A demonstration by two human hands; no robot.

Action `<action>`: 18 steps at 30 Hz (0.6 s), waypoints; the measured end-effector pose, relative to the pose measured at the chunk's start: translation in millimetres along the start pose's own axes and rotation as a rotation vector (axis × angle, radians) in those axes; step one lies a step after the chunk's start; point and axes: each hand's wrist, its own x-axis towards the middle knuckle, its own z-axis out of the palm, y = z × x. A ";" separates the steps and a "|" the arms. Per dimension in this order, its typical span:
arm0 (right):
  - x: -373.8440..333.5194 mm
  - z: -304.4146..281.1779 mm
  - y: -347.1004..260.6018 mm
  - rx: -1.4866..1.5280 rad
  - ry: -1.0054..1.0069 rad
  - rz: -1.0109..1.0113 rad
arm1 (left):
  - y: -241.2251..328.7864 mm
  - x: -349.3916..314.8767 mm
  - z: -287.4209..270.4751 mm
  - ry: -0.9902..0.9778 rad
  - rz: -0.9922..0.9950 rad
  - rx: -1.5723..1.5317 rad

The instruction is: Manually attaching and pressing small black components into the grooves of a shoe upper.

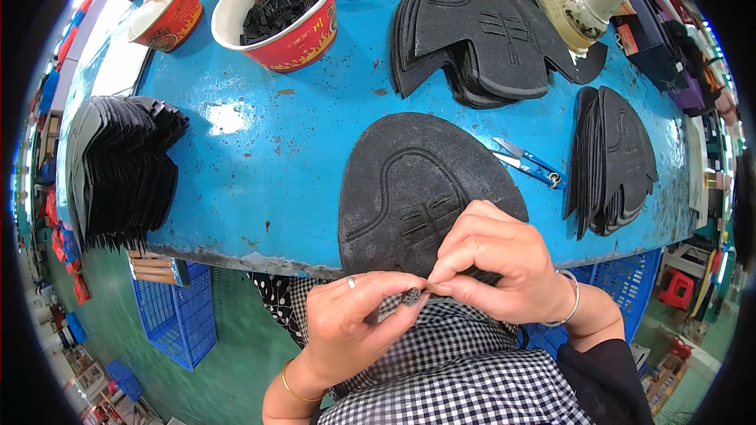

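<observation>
Just past the table's front edge, my two hands meet over my checked apron. My left hand [342,316] is closed on a small bundle of dark strips [410,297], whose end shows between thumb and forefinger. My right hand [504,264] pinches at that same spot with thumb and forefinger; what it holds is too small to make out. Behind the hands a flat black rounded panel [409,173] with a raised curved line and crossed ridges lies on the table, its front hanging over the edge. Blue-handled thread snips [535,167] rest beside it, blades apart.
The blue table [252,149] bears stacks of black cut panels at the left [126,165], back [480,31] and right [610,161]. A red-and-white paper tub [295,43] holds black strips. A stained glue container [579,0] stands back right. A blue crate [177,319] is below left.
</observation>
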 end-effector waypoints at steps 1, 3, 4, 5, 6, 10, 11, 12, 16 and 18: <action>-1.1 -2.4 2.7 0.106 -0.031 0.040 | 0.3 -0.2 -1.6 -0.030 -0.036 -0.052; -1.5 -8.0 6.2 0.214 -0.063 0.079 | 0.3 -1.4 -2.6 -0.058 -0.073 -0.101; -0.7 -11.3 7.0 0.195 -0.107 0.049 | -0.3 -2.6 -2.5 -0.059 -0.089 -0.140; 0.0 -14.7 8.5 0.176 -0.152 0.019 | -0.5 -3.2 -2.6 -0.058 -0.105 -0.179; -0.5 -18.0 11.2 0.176 -0.152 0.020 | -0.2 -2.4 -3.0 -0.059 -0.106 -0.180; -0.2 -32.7 27.9 -0.204 0.060 0.063 | -6.8 7.3 1.0 0.005 -0.020 -0.096; -1.2 -32.6 31.6 -0.251 0.080 0.088 | -8.6 9.4 5.8 -0.011 0.062 0.011; -1.9 -31.6 34.7 -0.300 0.101 0.113 | -11.5 9.9 9.8 -0.027 0.144 0.117; 0.1 -28.7 36.7 -0.324 0.038 0.095 | -14.6 7.8 14.8 -0.104 0.186 0.295; 0.0 -26.4 38.6 -0.322 0.059 0.091 | -10.6 9.1 15.2 -0.104 0.167 0.286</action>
